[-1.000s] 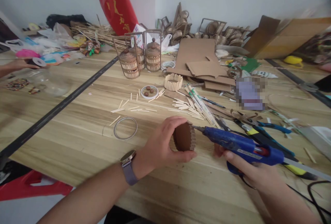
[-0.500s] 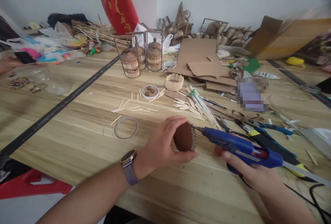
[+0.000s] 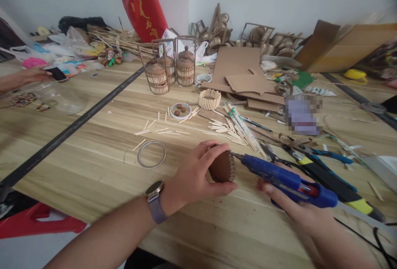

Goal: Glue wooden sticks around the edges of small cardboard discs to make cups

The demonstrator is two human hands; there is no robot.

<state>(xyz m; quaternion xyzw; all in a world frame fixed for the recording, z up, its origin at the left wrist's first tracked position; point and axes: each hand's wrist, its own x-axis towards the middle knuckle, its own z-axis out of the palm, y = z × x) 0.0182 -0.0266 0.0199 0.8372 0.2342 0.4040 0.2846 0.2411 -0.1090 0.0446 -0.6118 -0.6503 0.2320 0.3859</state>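
My left hand (image 3: 198, 174), with a watch on its wrist, grips a small round brown cardboard piece (image 3: 221, 167) with a ridged edge, tilted so that its inside shows. In my right hand (image 3: 291, 202) is a blue glue gun (image 3: 279, 174), its nozzle at the upper right rim of the cardboard piece. A ring of short pale sticks (image 3: 209, 99) stands beyond my hands. Loose sticks (image 3: 218, 127) lie scattered on the wooden table (image 3: 118, 182). A grey ring (image 3: 151, 154) lies flat to the left of my left hand.
Another person's hand (image 3: 31, 78) holds a phone (image 3: 57, 74) at the far left. Small wooden lanterns (image 3: 156, 76), a lid with brown beads (image 3: 180, 111) and cardboard sheets (image 3: 235, 66) are farther back. Pliers (image 3: 328, 174) and a cable (image 3: 380, 244) lie at the right.
The glue gun has tilted slightly, with its tip still at the rim. My left index finger has shifted a little to the right. The other person's hand and phone have moved right.
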